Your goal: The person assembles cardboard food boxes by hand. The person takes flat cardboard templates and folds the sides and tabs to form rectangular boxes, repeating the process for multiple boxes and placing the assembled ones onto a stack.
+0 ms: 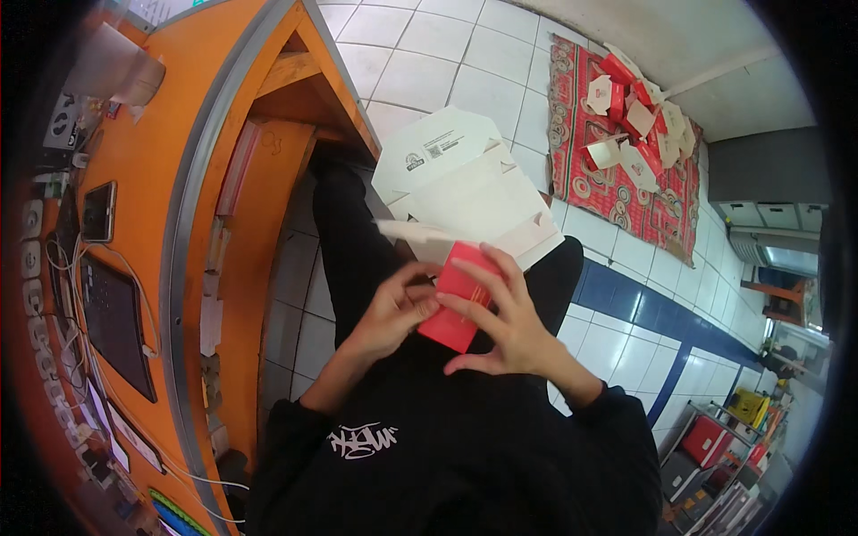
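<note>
A small red cardboard box (pixel 463 284) is held over my lap, with a pale flap (pixel 420 231) sticking out from its far left end, slightly blurred. My right hand (pixel 508 323) grips it from the right, fingers spread over its red face and thumb near its lower end. At the box's left edge is my left hand (pixel 393 313), its fingers curled and its thumb pressed against the side. Beyond the box, a large white folded cardboard sheet (pixel 456 192) with small dark print lies across my knees; its near part is covered by the red box.
An orange desk (pixel 201 80) with a grey edge stands close on my left, bearing a phone (pixel 99 212), a dark tablet-like device (pixel 116 322) and cables. At the far right, several red-and-white boxes (pixel 639 121) are heaped on a red patterned mat (pixel 617 201) on white floor tiles.
</note>
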The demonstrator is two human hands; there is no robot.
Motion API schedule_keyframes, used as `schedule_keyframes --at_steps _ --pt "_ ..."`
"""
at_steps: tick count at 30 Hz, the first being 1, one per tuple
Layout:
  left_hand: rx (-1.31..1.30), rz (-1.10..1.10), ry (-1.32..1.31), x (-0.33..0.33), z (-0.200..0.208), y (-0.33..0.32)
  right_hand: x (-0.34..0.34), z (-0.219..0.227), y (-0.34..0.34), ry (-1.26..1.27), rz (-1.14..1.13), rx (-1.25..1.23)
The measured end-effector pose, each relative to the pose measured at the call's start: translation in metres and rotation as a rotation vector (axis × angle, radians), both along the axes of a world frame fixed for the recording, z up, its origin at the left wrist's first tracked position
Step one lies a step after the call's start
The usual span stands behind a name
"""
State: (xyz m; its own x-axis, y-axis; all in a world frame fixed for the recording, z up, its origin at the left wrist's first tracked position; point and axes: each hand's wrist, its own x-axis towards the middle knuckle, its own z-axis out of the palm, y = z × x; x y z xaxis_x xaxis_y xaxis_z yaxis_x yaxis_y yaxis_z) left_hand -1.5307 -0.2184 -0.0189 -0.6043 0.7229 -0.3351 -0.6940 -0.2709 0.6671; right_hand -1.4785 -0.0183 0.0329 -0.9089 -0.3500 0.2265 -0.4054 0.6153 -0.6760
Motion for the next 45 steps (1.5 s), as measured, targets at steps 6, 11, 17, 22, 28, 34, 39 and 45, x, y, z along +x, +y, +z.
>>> schedule_keyframes --at_steps 6,11,17,22,28,34,39,45 --pt "0.032 0.125 0.126 -0.013 0.008 0.020 -0.013 -0.018 0.000 0.365 -0.145 -0.023" --pt "0.057 0.055 0.249 -0.024 0.024 0.015 -0.033 0.005 0.034 0.419 -0.353 -0.366" --pt "-0.142 -0.190 1.058 -0.030 0.046 0.000 -0.055 -0.015 0.079 -0.062 -0.727 -1.586" --pt "-0.545 -0.041 1.460 -0.006 0.036 0.025 -0.054 -0.053 0.037 -0.040 -0.864 -0.904" --pt "-0.391 -0.328 1.180 -0.009 0.017 0.018 -0.028 -0.032 0.049 -0.592 -0.078 -0.778" --pt "-0.213 -0.734 0.408 -0.035 -0.016 0.010 -0.011 -0.022 0.032 -0.430 0.090 -1.233" --pt "0.065 -0.824 0.065 -0.029 -0.031 0.010 -0.013 0.003 0.004 -0.341 -0.283 -0.440" --pt "-0.070 -0.780 0.231 -0.019 -0.015 0.010 -0.009 0.011 0.010 -0.362 -0.153 -0.057"
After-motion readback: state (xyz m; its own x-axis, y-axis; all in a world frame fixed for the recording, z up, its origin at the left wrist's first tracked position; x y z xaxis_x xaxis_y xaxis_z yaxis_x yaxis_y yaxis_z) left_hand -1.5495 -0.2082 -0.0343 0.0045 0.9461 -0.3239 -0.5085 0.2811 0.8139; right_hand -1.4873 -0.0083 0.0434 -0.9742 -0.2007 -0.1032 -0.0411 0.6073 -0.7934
